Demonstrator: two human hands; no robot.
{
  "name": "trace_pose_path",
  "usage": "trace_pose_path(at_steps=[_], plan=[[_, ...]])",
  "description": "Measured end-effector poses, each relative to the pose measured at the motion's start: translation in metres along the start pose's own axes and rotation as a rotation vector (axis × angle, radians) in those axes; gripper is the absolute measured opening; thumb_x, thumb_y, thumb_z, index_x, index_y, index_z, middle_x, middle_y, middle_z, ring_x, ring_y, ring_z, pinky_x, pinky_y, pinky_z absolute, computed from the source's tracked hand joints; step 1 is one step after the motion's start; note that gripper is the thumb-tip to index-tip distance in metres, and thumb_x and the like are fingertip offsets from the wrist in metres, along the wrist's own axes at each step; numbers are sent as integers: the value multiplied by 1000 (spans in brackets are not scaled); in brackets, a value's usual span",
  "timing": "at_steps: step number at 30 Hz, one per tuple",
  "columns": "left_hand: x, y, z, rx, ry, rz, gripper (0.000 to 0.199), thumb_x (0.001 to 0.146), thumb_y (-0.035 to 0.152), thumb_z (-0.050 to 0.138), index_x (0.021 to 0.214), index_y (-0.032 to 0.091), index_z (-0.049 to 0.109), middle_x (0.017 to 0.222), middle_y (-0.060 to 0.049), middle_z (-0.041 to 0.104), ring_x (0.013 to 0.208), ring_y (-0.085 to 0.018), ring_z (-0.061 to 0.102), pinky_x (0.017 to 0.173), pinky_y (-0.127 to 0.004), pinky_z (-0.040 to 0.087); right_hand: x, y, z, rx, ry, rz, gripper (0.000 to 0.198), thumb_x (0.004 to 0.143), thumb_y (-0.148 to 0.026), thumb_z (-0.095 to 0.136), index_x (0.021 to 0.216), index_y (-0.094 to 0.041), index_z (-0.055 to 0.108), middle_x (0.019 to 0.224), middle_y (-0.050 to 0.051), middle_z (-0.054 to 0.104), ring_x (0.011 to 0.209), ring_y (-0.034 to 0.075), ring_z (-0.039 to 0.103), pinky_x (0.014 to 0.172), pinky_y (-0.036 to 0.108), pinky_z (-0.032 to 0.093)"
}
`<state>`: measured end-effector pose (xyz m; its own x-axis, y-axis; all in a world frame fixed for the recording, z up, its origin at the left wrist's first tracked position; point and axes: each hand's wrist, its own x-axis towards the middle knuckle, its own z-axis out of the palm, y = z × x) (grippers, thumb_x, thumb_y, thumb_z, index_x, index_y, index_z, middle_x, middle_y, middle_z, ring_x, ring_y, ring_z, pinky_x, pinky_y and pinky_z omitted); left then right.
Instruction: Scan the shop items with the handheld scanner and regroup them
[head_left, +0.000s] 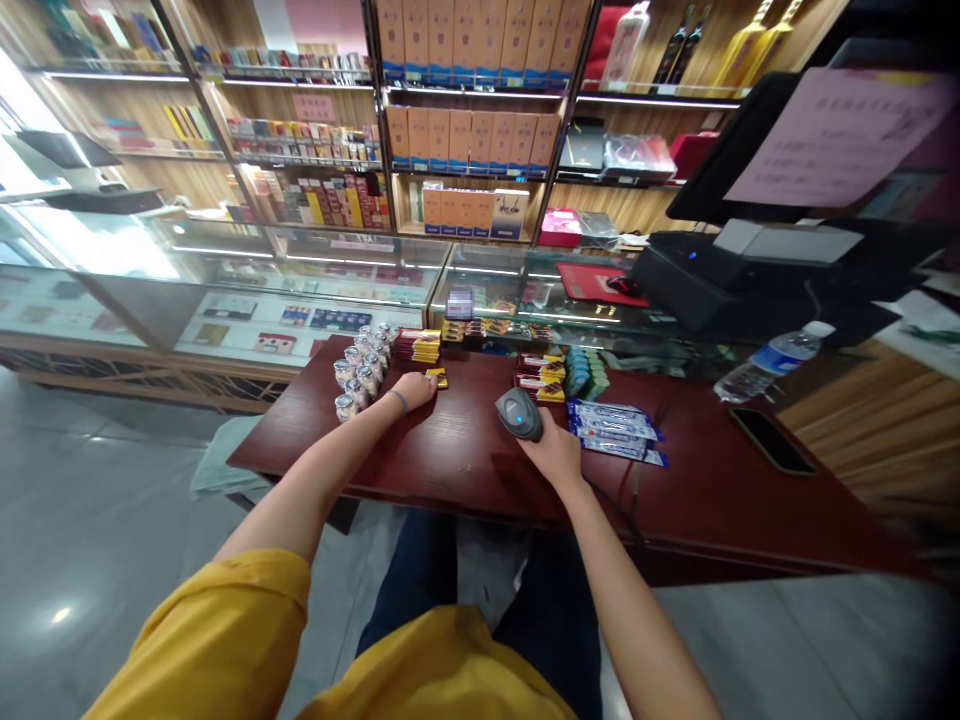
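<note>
My right hand [555, 450] is wrapped round the handle of a dark grey barcode scanner [517, 412], which shows a small blue light. Its head hangs over the dark red tabletop. Farther left, my left hand [415, 390] rests low over the table, its fingers closed on the end of a small yellow-and-brown wrapped snack bar [440, 378]. Behind that hand lies a stack of similar red-and-yellow bars [418, 345]. To its left stand rows of small lidded jars [365, 365]. More red-and-yellow bars [540, 377] lie just beyond the scanner.
Right of the scanner are green packets [586, 372] and long blue-and-white packets [616, 430]. A water bottle [772, 362] and a phone [772, 440] sit at the table's right. A glass display counter [360, 275] and a black checkout terminal [720, 270] stand behind.
</note>
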<state>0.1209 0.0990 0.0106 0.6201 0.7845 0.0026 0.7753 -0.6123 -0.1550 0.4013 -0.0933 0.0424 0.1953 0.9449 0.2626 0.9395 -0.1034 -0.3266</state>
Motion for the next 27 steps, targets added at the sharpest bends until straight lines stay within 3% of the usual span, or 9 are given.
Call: trace_pose_path(at_steps=[5,9,12,16,21,25,27], plan=[[5,-1,-8,-112,116,-139,28,94,18,36,108,9,59,86,-22,68,86,-30,69,80,-42,50,-1,-1,-3,30,-1,-10,38,80,-49,57,109,-24,55,76,2,71,67,20,64,57,25,28],[-3,6,-16,-332,300,-290,24,94,22,41,110,13,56,86,-16,69,85,-27,69,82,-37,49,-1,-1,-5,30,-4,-8,38,80,-47,58,109,-24,55,76,2,71,66,20,64,57,25,28],[-6,27,-20,-674,537,-404,23,93,28,46,111,18,57,93,-11,70,89,-24,68,84,-33,48,0,1,-5,38,7,-5,39,79,-46,59,111,-24,55,75,2,71,66,20,64,57,25,29],[3,70,-19,-1338,837,-460,18,88,29,53,100,18,61,99,-7,69,92,-19,65,85,-29,50,-1,1,-9,50,33,12,39,78,-47,60,110,-24,56,75,2,71,66,20,64,57,25,30],[20,116,-10,-2094,807,-473,28,79,35,66,99,18,59,98,-5,67,86,-16,67,81,-33,54,-5,-1,-16,60,69,7,41,78,-51,60,109,-24,57,76,2,71,68,20,65,58,24,31],[24,130,1,-2339,747,-509,29,77,34,72,94,18,54,91,-4,67,85,-14,68,91,-39,52,-8,2,-18,62,93,2,41,79,-50,60,111,-24,57,76,2,71,69,21,65,58,25,31],[23,131,5,-2391,738,-514,28,78,30,71,97,19,53,98,-5,68,91,-15,68,95,-41,51,-8,3,-20,60,76,-4,42,79,-50,60,112,-24,56,77,2,71,69,21,66,58,25,32]])
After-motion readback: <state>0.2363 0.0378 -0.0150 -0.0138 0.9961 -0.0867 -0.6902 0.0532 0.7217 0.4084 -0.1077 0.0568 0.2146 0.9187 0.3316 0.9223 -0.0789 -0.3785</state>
